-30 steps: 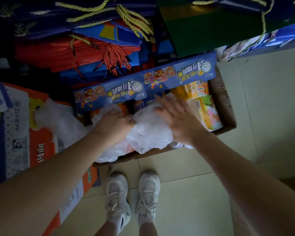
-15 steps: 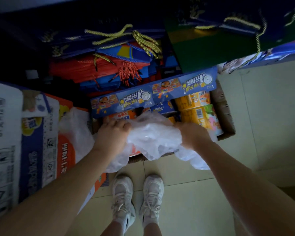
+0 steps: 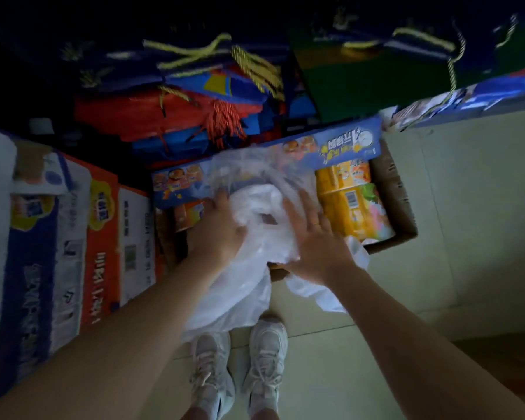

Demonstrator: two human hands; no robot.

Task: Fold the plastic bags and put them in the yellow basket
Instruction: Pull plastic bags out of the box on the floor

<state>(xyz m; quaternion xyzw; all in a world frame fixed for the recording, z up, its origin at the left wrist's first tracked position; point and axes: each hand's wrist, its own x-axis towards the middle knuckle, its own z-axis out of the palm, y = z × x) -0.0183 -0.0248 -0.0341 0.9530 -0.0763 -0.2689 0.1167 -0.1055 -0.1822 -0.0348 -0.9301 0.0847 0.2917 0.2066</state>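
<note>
Plastic: we judge the bag [image 3: 252, 268] light, limp, slippery; take its edges.
Grip: left hand [image 3: 222, 228] bunches bag; right hand [image 3: 312, 241] flat, spread.

The plastic bag [image 3: 255, 268] covers the middle of the open carton [image 3: 403, 219], hiding what sits beneath. Motion blurs the left hand [image 3: 219, 228] fingertips. The stacked gift bags [image 3: 170, 116] fade into darkness.

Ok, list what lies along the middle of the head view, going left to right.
Orange and blue printed carton → left hand → white plastic bag → right hand → yellow snack tubs → brown cardboard box wall → tiled floor.
</note>
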